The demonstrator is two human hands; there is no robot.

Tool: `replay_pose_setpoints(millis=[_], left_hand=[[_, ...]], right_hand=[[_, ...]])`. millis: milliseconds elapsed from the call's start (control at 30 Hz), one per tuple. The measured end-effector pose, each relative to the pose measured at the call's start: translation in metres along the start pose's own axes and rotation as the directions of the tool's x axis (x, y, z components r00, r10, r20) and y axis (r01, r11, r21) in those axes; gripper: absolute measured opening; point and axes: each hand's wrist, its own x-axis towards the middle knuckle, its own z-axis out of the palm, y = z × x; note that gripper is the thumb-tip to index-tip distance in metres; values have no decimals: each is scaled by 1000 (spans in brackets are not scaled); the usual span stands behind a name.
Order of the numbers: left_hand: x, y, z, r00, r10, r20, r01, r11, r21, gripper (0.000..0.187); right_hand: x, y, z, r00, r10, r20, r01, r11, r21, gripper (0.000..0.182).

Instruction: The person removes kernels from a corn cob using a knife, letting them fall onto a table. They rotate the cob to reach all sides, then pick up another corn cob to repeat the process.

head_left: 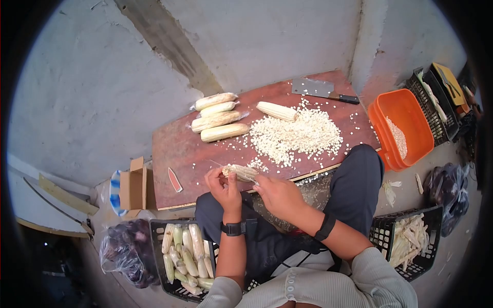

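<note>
The left hand (224,189) pinches one end of a corn cob (240,173), and the right hand (280,195) has its fingers closed on the other end. The cob is just above the near edge of the red desk (174,154). On the desk is a big pile of loose white kernels (295,134), with another cob (277,111) touching it. Four more cobs (224,132) lie in a row to the left. A big knife (313,88) lies near the far edge.
</note>
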Motion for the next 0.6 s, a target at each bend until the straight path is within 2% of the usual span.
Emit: replay_pose_setpoints(millis=[267, 367, 600], left_hand=[[1, 5, 8, 998, 48, -49, -47, 999, 25, 31], [2, 5, 8, 997, 18, -74, -16, 999, 31, 28], [4, 6, 5, 997, 62, -36, -57, 990, 131, 25]], right_hand=[[-4, 7, 10, 1000, 28, 7, -27, 988, -150, 22], [4, 7, 13, 999, 20, 39, -14, 990, -143, 23], [20, -3, 20, 999, 16, 49, -9, 991, -133, 21]])
